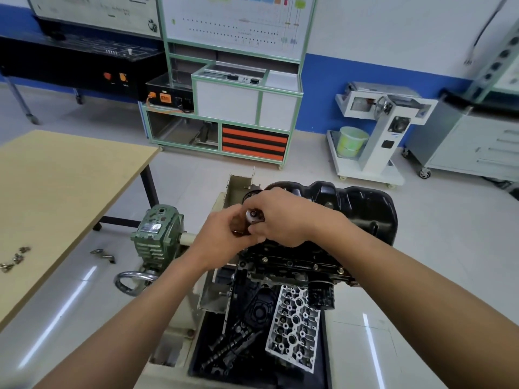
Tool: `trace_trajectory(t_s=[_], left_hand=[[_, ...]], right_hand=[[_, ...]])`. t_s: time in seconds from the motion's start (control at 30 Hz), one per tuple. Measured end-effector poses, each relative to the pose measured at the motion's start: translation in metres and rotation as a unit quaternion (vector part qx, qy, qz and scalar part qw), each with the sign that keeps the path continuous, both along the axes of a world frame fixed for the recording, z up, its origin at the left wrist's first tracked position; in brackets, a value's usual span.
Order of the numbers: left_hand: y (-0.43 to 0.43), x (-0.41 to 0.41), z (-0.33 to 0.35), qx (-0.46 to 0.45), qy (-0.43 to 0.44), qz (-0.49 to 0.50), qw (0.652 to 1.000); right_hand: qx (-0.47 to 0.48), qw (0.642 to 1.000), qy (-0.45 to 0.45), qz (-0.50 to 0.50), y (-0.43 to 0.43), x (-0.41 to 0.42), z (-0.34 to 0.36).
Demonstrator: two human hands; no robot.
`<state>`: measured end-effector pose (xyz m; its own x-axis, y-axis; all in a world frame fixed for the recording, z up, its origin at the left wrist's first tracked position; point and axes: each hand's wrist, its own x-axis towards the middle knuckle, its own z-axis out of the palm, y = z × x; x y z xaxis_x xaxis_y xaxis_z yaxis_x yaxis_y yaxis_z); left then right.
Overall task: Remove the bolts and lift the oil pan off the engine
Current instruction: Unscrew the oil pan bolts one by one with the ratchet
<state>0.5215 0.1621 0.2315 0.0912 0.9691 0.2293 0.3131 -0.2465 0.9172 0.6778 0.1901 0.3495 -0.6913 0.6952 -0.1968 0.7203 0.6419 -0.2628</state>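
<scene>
The black oil pan (362,209) sits on top of the upturned engine block (297,265), which is mounted on a stand. Bolts (264,259) show along the pan's near flange. Both my hands meet over the pan's left end. My right hand (283,217) grips a tool with a round silver head (253,215). My left hand (222,234) holds its dark lower part (238,230) from the left. The tool's tip and whatever it touches are hidden by my fingers.
A wooden table (64,192) at left carries several loose bolts (15,258). The green gearbox with a hand wheel (157,237) stands left of the engine. A tray below holds a cylinder head (295,327) and camshafts (224,346). Training cabinets line the far wall.
</scene>
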Motion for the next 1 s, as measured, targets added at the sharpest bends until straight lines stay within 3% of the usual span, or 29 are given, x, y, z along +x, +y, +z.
trace_trajectory(t_s=[0.2,0.3,0.47,0.6,0.67,0.77,0.9,1.0], left_hand=[[0.010,-0.014,0.016,-0.042,0.129,-0.106,0.985],[0.010,-0.017,0.018,-0.047,0.097,-0.112,0.988],[0.008,-0.017,0.013,-0.025,0.049,-0.082,0.995],[0.006,-0.012,0.006,-0.007,0.039,-0.028,0.999],[0.007,-0.009,0.003,-0.008,0.016,-0.001,1.000],[0.008,-0.004,0.003,-0.009,0.001,0.047,0.999],[0.007,-0.004,0.006,-0.025,0.052,-0.021,0.998],[0.009,-0.008,0.012,-0.025,0.071,-0.052,0.996]], right_hand=[[0.008,0.997,-0.055,0.058,0.004,-0.005,0.015],[-0.008,0.999,-0.028,0.025,0.006,-0.007,0.013],[-0.152,0.969,0.144,-0.132,-0.008,-0.013,-0.010],[-0.194,0.950,0.147,-0.195,-0.007,-0.012,-0.004],[-0.128,0.974,0.096,-0.158,0.001,-0.008,0.009],[0.057,0.997,-0.028,-0.035,0.010,-0.007,0.021],[0.229,0.961,-0.123,0.094,0.017,-0.005,0.023],[0.289,0.933,-0.121,0.179,0.022,-0.005,0.019]])
